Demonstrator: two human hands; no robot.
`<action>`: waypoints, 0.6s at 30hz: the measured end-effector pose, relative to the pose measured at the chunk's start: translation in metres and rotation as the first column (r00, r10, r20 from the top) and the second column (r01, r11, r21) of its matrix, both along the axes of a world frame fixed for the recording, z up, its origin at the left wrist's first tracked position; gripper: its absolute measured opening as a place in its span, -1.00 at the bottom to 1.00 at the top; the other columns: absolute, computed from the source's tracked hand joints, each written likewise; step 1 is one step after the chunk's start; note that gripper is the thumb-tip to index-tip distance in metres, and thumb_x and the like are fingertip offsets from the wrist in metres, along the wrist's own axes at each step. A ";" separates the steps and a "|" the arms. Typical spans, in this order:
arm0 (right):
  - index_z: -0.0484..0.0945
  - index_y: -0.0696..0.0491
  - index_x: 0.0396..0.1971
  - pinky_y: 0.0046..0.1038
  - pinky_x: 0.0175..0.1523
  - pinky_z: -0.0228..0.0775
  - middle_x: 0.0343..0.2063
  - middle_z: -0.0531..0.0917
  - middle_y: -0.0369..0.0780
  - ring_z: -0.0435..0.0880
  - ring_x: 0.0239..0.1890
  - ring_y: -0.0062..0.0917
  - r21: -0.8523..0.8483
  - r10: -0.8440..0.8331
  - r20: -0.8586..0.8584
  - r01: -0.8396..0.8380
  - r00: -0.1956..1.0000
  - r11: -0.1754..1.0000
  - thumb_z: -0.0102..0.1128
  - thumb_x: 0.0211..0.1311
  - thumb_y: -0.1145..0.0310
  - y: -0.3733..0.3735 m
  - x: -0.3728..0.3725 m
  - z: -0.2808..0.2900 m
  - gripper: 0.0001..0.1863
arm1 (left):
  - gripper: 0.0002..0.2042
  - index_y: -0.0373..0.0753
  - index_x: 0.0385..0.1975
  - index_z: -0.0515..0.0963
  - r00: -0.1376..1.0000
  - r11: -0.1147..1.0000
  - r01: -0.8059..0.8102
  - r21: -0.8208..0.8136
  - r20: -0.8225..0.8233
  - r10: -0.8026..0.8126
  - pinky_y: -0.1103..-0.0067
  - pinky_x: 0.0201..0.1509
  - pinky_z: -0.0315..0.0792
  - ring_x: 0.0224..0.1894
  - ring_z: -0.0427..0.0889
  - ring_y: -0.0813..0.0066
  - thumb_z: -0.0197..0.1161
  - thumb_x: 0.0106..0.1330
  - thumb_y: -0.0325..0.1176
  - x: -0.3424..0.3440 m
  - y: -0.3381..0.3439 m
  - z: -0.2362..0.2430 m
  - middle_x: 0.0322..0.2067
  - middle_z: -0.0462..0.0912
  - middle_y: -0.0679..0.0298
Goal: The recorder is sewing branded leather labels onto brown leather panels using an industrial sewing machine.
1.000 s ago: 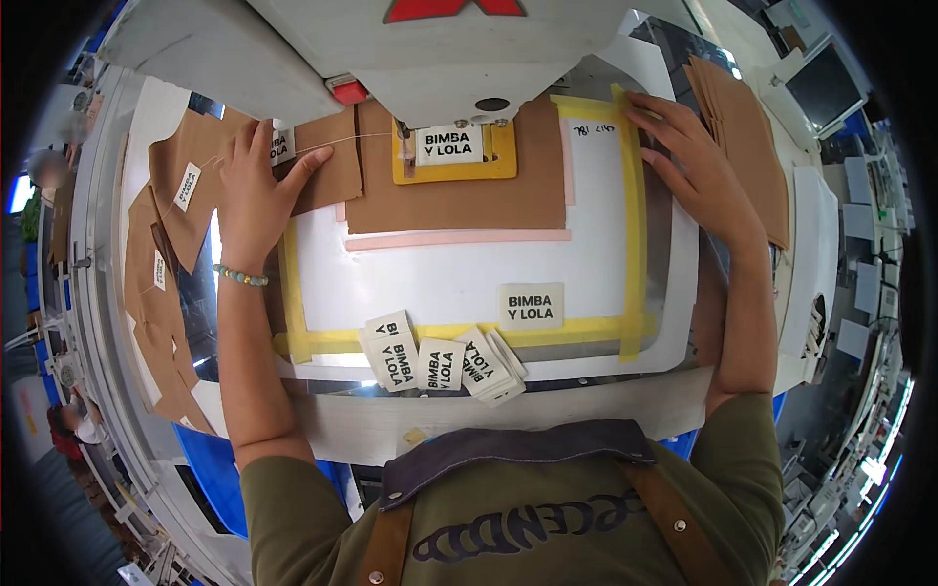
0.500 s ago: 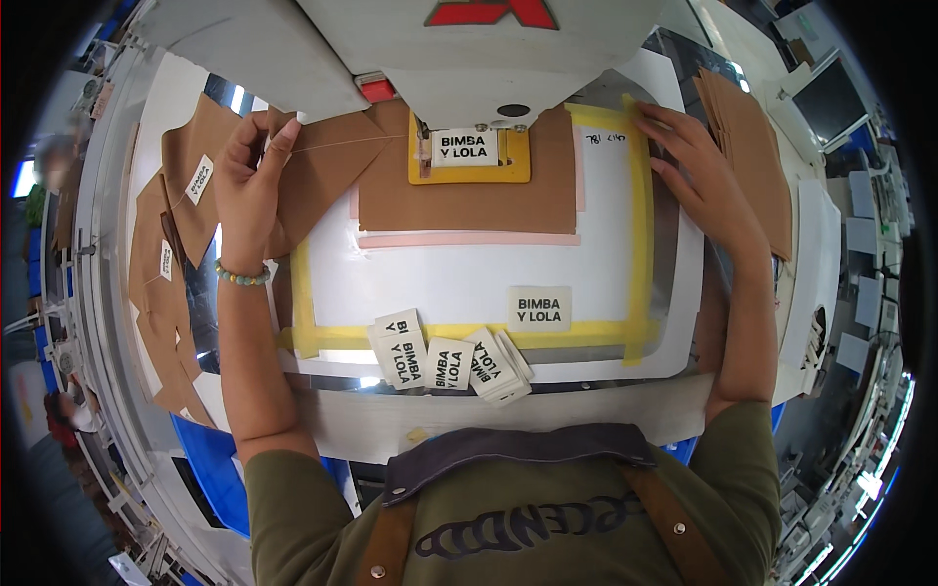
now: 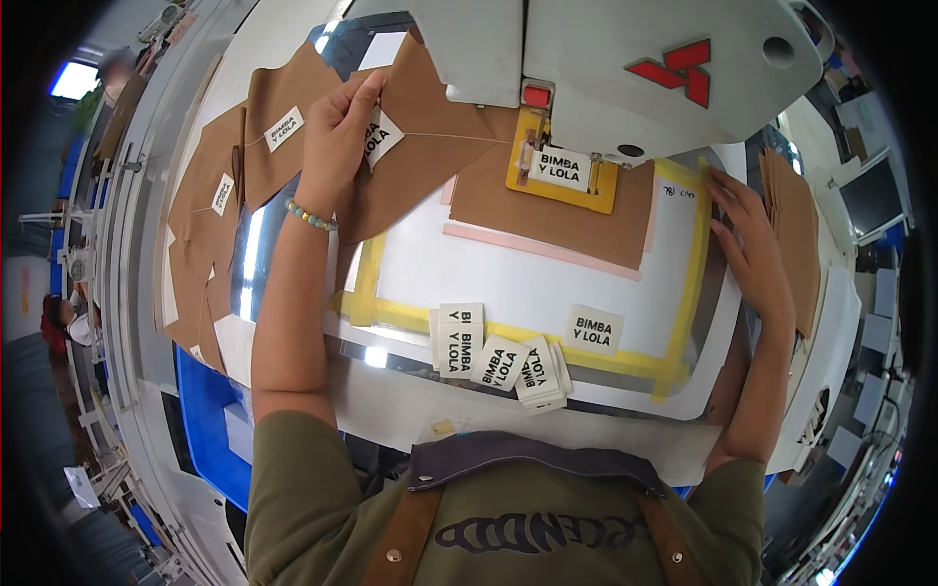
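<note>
My left hand [image 3: 335,140], with a beaded bracelet at the wrist, pinches a brown fabric piece [image 3: 422,168] left of the sewing machine head [image 3: 674,73]. A white label on that piece is partly covered by my fingers. From it a thin thread runs right to the yellow clamp frame [image 3: 525,184]. Inside the frame lies a white label [image 3: 562,167] over another brown piece [image 3: 547,227]. That piece rests on a white template sheet [image 3: 469,272] edged with yellow tape. My right hand [image 3: 750,239] lies with fingers apart along the sheet's right edge, holding nothing.
Several loose labels [image 3: 500,362] overlap on the sheet's near edge, with a single label [image 3: 594,329] to their right. Labelled brown pieces [image 3: 283,98], joined by thread, hang at the left. A brown stack [image 3: 789,234] stands far right. A blue bin [image 3: 210,430] sits below left.
The view has turned, so the machine and table appear shifted right and tilted. More of the label beside my left hand shows now. My right hand stays at the sheet's edge.
</note>
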State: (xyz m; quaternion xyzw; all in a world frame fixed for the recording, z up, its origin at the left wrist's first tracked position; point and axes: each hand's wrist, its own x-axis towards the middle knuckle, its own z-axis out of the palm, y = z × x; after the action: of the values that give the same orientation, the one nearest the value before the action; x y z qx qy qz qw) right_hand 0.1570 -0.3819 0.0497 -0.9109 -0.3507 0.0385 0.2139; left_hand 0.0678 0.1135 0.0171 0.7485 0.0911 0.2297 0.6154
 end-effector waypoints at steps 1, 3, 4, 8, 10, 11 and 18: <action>0.51 0.08 0.42 -0.19 0.60 0.24 0.49 0.44 -0.12 0.38 0.53 -0.16 0.001 -0.007 0.003 0.007 1.000 1.000 0.14 0.47 0.53 -0.001 0.000 -0.001 -0.47 | -0.63 -0.34 -0.15 0.77 1.000 0.999 -0.013 0.033 0.008 0.013 0.78 -0.35 0.41 -0.42 0.53 0.86 0.22 0.67 -0.12 0.001 0.006 -0.004 -0.42 0.68 0.53; 0.51 0.08 0.42 -0.19 0.59 0.24 0.49 0.44 -0.12 0.38 0.53 -0.16 0.002 -0.010 0.008 0.010 1.000 1.000 0.14 0.47 0.53 -0.001 0.000 -0.001 -0.46 | -0.62 -0.34 -0.15 0.77 1.000 1.000 -0.016 0.008 -0.007 0.016 0.78 -0.36 0.40 -0.43 0.54 0.86 0.22 0.67 -0.11 0.001 0.008 -0.005 -0.43 0.67 0.52; 0.52 0.07 0.42 -0.19 0.60 0.23 0.49 0.44 -0.12 0.38 0.54 -0.16 0.009 -0.007 0.004 0.007 1.000 1.000 0.15 0.47 0.53 -0.002 0.000 -0.001 -0.46 | -0.61 -0.34 -0.14 0.77 1.000 1.000 -0.011 -0.015 -0.025 0.011 0.78 -0.37 0.40 -0.45 0.55 0.85 0.22 0.67 -0.10 0.001 0.009 -0.005 -0.44 0.67 0.51; 0.52 0.08 0.42 -0.19 0.60 0.22 0.48 0.45 -0.13 0.39 0.54 -0.16 0.021 -0.013 -0.008 0.013 1.000 1.000 0.16 0.46 0.53 0.000 -0.002 -0.001 -0.47 | -0.62 -0.38 -0.04 0.76 0.989 0.999 0.032 0.029 -0.143 -0.028 0.78 -0.13 0.50 -0.29 0.63 0.82 0.19 0.69 -0.13 -0.002 0.022 -0.007 -0.27 0.78 0.44; 0.52 0.09 0.42 -0.19 0.60 0.22 0.48 0.45 -0.12 0.39 0.54 -0.16 0.011 -0.012 -0.001 0.012 1.000 1.000 0.16 0.46 0.53 -0.001 -0.001 -0.002 -0.47 | -0.62 -0.38 -0.06 0.76 0.992 0.999 -0.006 -0.043 -0.128 0.000 0.79 -0.15 0.46 -0.36 0.54 0.83 0.19 0.69 -0.13 -0.002 0.015 -0.006 -0.35 0.71 0.50; 0.52 0.09 0.42 -0.19 0.61 0.21 0.48 0.45 -0.12 0.39 0.54 -0.16 0.003 -0.010 0.005 0.010 1.000 1.000 0.16 0.46 0.53 -0.002 -0.001 -0.002 -0.47 | -0.62 -0.38 -0.06 0.76 0.992 0.999 -0.005 -0.043 -0.129 -0.001 0.79 -0.15 0.46 -0.36 0.54 0.83 0.19 0.69 -0.13 -0.003 0.016 -0.005 -0.35 0.71 0.50; 0.52 0.08 0.42 -0.19 0.60 0.22 0.47 0.46 -0.12 0.41 0.51 -0.15 -0.008 0.028 0.076 -0.027 0.997 1.000 0.16 0.48 0.50 -0.011 0.001 -0.001 -0.48 | -0.72 -0.34 -0.07 0.74 0.969 0.808 -0.242 0.537 0.177 0.173 0.50 0.01 0.57 -0.12 0.72 0.42 0.27 0.60 -0.21 -0.003 -0.004 0.013 -0.19 0.77 0.22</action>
State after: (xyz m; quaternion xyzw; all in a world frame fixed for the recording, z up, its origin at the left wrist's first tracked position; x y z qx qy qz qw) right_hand 0.1579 -0.3924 0.0492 -0.9075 -0.3709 0.0077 0.1967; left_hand 0.0646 0.1095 0.0300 0.8649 0.0647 0.3566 0.3473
